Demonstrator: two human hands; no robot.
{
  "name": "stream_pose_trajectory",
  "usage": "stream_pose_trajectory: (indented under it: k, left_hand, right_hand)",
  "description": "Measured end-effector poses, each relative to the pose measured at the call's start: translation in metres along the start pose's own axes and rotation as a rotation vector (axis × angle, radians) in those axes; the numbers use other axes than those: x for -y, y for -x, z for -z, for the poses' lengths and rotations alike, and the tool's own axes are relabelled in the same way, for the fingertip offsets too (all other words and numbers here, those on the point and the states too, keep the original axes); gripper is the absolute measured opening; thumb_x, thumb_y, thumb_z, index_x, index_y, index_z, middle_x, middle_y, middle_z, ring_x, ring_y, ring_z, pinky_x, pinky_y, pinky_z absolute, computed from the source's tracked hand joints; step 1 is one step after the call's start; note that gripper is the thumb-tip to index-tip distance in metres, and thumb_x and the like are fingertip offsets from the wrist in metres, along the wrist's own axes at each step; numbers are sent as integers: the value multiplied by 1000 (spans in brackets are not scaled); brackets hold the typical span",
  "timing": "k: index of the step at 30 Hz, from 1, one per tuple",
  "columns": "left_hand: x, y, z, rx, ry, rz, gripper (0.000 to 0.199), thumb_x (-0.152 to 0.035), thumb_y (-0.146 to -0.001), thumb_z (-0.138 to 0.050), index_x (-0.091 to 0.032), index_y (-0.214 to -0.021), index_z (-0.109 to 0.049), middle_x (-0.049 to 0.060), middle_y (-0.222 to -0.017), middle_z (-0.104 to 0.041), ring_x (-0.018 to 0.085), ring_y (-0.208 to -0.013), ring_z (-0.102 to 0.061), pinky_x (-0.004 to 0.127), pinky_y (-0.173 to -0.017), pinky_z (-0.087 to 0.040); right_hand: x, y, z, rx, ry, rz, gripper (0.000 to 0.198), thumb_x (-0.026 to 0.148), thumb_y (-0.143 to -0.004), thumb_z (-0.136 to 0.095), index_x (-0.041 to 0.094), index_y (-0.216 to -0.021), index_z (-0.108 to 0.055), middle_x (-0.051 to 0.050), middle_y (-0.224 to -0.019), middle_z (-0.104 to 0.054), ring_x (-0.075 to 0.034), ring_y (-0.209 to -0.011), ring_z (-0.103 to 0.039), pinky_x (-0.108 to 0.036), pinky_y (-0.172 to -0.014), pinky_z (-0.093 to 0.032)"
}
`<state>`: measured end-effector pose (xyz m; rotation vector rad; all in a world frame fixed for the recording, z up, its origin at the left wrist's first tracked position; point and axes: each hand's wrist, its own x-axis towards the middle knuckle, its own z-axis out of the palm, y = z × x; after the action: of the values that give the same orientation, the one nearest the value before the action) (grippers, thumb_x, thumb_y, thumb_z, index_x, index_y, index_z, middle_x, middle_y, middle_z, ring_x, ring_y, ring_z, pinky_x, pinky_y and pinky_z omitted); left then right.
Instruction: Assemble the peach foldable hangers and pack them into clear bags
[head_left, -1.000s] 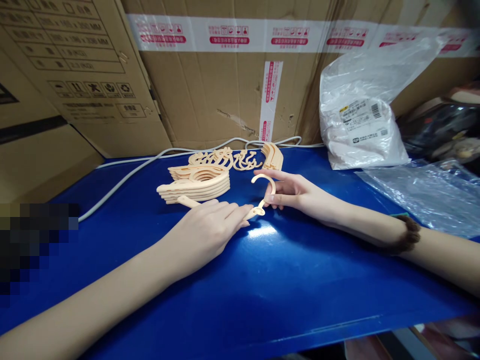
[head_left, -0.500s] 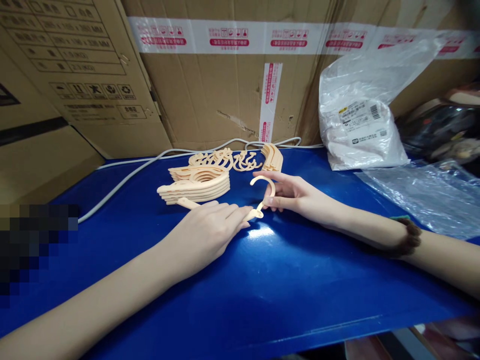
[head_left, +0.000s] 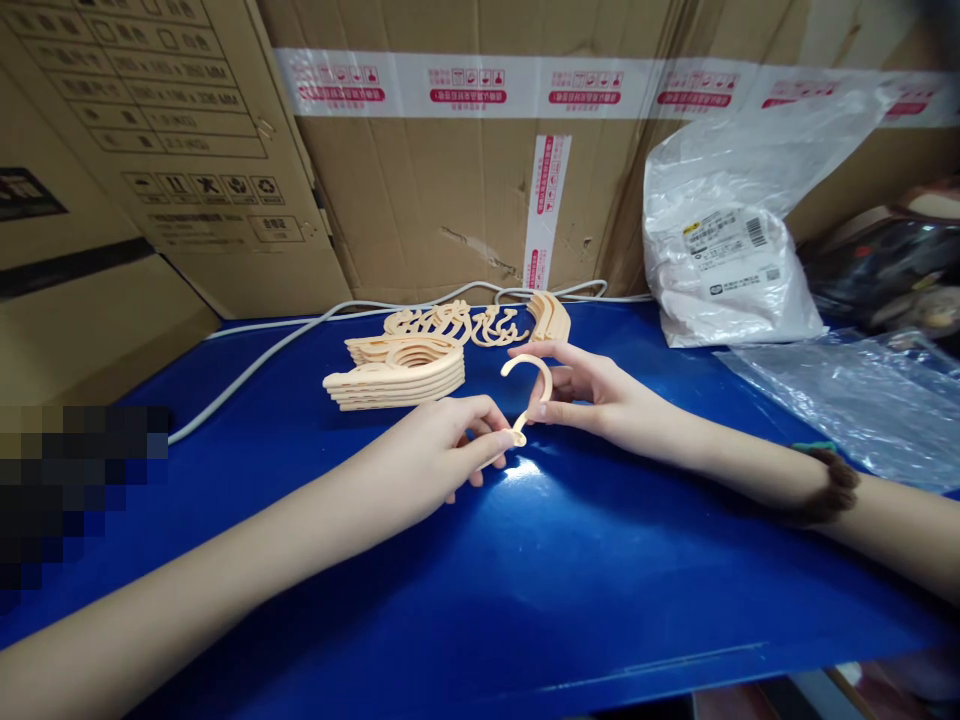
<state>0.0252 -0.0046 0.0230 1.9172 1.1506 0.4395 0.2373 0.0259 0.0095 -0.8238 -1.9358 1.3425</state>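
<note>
Both nearly closed, left hand (head_left: 465, 440) pinches a hanger arm (head_left: 519, 440), right hand (head_left: 596, 395) its hook (head_left: 547, 380), presumably steadying where they meet.

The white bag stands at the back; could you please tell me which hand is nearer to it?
Right. The right hand, holding the hook, is in front of the white bag and to its left; the left hand is farther left and also in front.
</note>
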Motion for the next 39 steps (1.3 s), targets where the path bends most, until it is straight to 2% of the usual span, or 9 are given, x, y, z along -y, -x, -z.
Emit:
stream_pose_trajectory:
  k: [5, 8, 14, 19, 24, 26, 30, 34, 39]
  left_hand:
    - [-6, -8, 3, 104, 217, 183, 26, -41, -83, -63, -16, -83, -57, 3, -78, -65, 14, -64, -62, 18, -43, -49]
    - [-6, -10, 6, 194, 347, 241, 26, -40, -82, -65, -15, -84, -56, 3, -79, -66, 13, -61, -63, 20, -47, -53]
    - [4, -10, 6, 263, 506, 156, 24, -36, -81, -66, -16, -92, -58, 4, -85, -68, 13, -62, -65, 21, -47, -55]
    - [8, -8, 2, 225, 601, 132, 21, -28, -82, -64, -16, -97, -57, 5, -82, -68, 14, -61, -65, 20, -44, -54]
    - [7, -6, -2, 182, 640, 133, 15, -24, -84, -60, -14, -96, -57, 6, -84, -68, 13, -61, -65, 21, -44, -55]
    - [6, -5, -2, 166, 642, 134, 13, -22, -86, -59, -14, -96, -56, 6, -87, -68, 13, -62, -65, 21, -45, -56]
    - [4, -3, -2, 150, 642, 148, 8, -20, -90, -56, -14, -95, -54, 7, -91, -68, 12, -63, -66, 21, -49, -57]
    - [1, -1, -2, 145, 622, 167, 5, -19, -94, -51, -14, -95, -51, 8, -95, -69, 12, -66, -66, 21, -52, -57]
    - [1, -1, -3, 152, 610, 163, 4, -18, -95, -48, -14, -96, -50, 9, -97, -69, 11, -65, -66, 21, -52, -56]
  right_hand:
    - [1, 1, 1, 1, 104, 49, 48, 23, -87, -63, 17, -131, -43, 1, -86, -60, -16, -85, -62, -33, -82, -50]
    - [1, 1, 2, 21, 134, 58, 50, 23, -88, -62, 18, -134, -43, 0, -88, -61, -16, -85, -61, -32, -82, -50]
    - [1, -2, 6, 20, 234, 82, 51, 26, -88, -63, 16, -135, -46, -1, -89, -66, -15, -82, -62, -31, -78, -48]
    - [2, -4, 6, 1, 331, 102, 52, 29, -89, -63, 15, -137, -47, -2, -90, -69, -16, -82, -63, -31, -75, -47]
    - [5, -3, 7, -49, 425, 105, 45, 37, -90, -61, 16, -130, -57, -2, -86, -69, -17, -79, -64, -32, -73, -48]
    - [4, -4, 12, -100, 434, 95, 43, 41, -91, -59, 16, -125, -60, -3, -88, -71, -18, -81, -65, -33, -76, -49]
    - [0, -11, 32, -300, 438, 80, 37, 44, -88, -60, 17, -113, -64, -5, -85, -72, -20, -79, -66, -35, -76, -50]
    - [-5, -22, 56, -433, 452, 27, 20, 33, -85, -62, 20, -100, -65, -3, -75, -71, -19, -73, -66, -33, -70, -51]
    - [-14, -39, 80, -514, 564, -141, 11, 26, -85, -60, 20, -94, -61, -3, -77, -71, -17, -67, -64, -29, -63, -49]
